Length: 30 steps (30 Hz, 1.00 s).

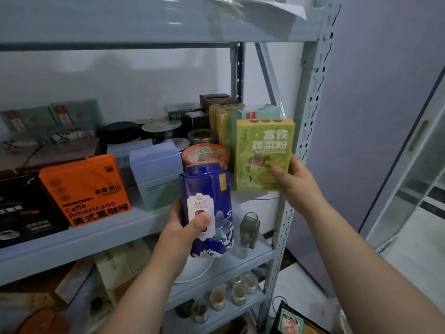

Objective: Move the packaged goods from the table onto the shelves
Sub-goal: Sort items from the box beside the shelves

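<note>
Stocking the shelf (96, 239)
left hand (179, 233) wraps the slick-looking blue tea tin (209, 189); right hand (297, 179) pinches the light-looking green carton (265, 145) low.

A white plate (195, 270) is seen low in the middle. A smoky grey glass vessel (250, 227) is stood upright to its right, with a clear glass (239, 248) just beside it. Lower down, small gold-rimmed glasses (238, 294) are grouped together. A framed picture (290, 321) is seen at the bottom edge.

Dim, soft indoor light; blurred throughout, with wide-angle bending at edges.
</note>
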### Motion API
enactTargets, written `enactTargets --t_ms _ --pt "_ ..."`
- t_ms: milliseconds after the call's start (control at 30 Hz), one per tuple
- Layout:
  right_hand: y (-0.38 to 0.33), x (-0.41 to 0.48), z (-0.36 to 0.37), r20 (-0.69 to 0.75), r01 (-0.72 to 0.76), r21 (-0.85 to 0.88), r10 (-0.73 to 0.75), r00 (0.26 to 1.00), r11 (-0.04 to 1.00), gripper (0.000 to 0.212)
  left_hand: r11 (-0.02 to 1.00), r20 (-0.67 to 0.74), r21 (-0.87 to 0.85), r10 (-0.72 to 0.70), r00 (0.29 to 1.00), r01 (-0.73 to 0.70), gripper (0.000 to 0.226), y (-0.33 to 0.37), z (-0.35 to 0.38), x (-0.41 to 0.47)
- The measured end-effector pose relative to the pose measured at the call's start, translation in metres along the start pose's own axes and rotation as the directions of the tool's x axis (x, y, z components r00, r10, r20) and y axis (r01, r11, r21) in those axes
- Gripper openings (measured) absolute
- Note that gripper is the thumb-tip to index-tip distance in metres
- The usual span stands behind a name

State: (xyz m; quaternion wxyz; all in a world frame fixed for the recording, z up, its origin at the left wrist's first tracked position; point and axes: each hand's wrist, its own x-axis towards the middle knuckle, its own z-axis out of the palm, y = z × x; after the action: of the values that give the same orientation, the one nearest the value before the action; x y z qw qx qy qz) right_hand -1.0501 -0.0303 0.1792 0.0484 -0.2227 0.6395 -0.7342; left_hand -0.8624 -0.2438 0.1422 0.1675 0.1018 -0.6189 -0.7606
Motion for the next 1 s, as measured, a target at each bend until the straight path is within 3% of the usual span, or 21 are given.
enactTargets --t_ms 133,267,400,467,567,633,867,1000 --pt "0.011 0.046 -0.019 -0.031 0.015 -0.136 -0.019 0.999 0.991 0.046 1.0 -0.064 -0.02 -0.02 0.998 0.018 0.08 -0.005 0.018 0.009" --pt "0.024 0.058 -0.019 -0.024 0.082 -0.255 -0.091 0.996 0.963 0.049 1.0 -0.101 -0.019 0.008 0.995 -0.01 0.095 -0.007 0.032 0.015" --pt "0.034 0.06 -0.02 0.006 0.179 -0.358 -0.189 0.982 0.917 0.048 0.999 -0.167 -0.008 0.045 0.985 -0.047 0.078 -0.009 0.044 0.017" --pt "0.037 0.06 -0.02 0.019 0.228 -0.421 -0.243 0.97 0.878 0.06 0.999 -0.185 -0.012 0.04 0.982 -0.042 0.079 -0.011 0.049 0.017" --pt "0.042 0.053 -0.021 0.009 0.27 -0.494 -0.306 0.952 0.827 0.09 0.999 -0.213 0.001 0.041 0.976 -0.042 0.1 -0.012 0.057 0.016" --pt "0.043 0.049 -0.022 0.038 0.322 -0.563 -0.366 0.93 0.761 0.098 0.998 -0.232 0.029 0.059 0.971 -0.054 0.107 -0.011 0.061 0.016" --pt "0.038 0.042 -0.017 0.201 0.427 -0.705 -0.418 0.886 0.566 0.094 0.997 -0.259 0.049 0.069 0.964 -0.058 0.106 -0.008 0.069 0.016" --pt "0.035 0.041 -0.012 0.189 0.442 -0.713 -0.458 0.869 0.545 0.086 0.994 -0.263 0.08 0.088 0.961 -0.069 0.104 -0.008 0.07 0.014"
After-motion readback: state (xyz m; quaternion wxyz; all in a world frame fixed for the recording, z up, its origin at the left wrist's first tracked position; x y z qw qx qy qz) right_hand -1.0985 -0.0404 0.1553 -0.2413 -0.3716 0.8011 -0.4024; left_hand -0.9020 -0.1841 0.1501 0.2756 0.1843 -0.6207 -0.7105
